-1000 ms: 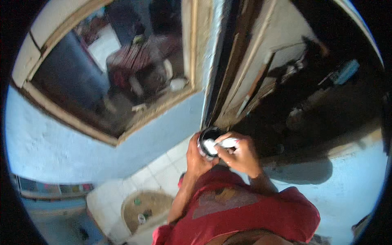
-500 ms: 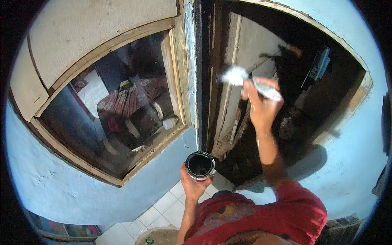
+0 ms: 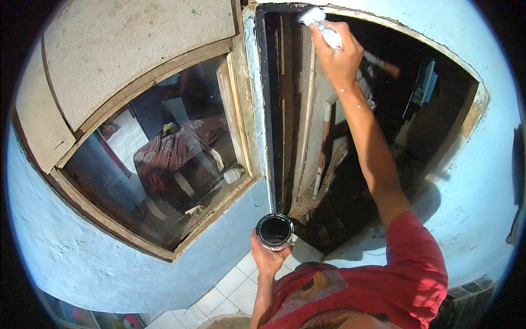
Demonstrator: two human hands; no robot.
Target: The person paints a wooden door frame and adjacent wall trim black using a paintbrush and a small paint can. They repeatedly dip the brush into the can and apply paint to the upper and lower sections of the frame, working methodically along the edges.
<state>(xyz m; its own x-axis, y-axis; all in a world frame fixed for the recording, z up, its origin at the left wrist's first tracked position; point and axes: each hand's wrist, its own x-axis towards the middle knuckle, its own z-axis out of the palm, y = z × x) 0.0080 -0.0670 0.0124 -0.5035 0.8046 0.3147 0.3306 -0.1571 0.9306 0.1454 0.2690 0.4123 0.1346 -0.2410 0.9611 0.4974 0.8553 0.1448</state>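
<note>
My right hand (image 3: 341,57) is raised high and closed around a white-smeared paintbrush (image 3: 331,38). The brush's head lies at the top bar of the door frame (image 3: 286,9), where black paint gives way to a bare, pale stretch; whether it touches cannot be told. Black also covers the frame's left post (image 3: 262,71). Low in front of me, my left hand (image 3: 267,262) grips a round can (image 3: 274,249) from below and the side. The can is upright, with its top uncovered and dark paint inside. White specks dot my right wrist.
Left of the doorway is a glass window in a wooden frame (image 3: 213,226), with a cloth-covered piece of furniture (image 3: 186,145) behind it. Light blue walls (image 3: 123,263) flank both openings. Pale tiles (image 3: 233,281) cover the floor below. The doorway's interior is dark.
My right hand has carried the paintbrush up from the middle of the doorway to the frame's top bar, the arm stretching out. My left hand still holds the can, slightly lower and further right in view.
</note>
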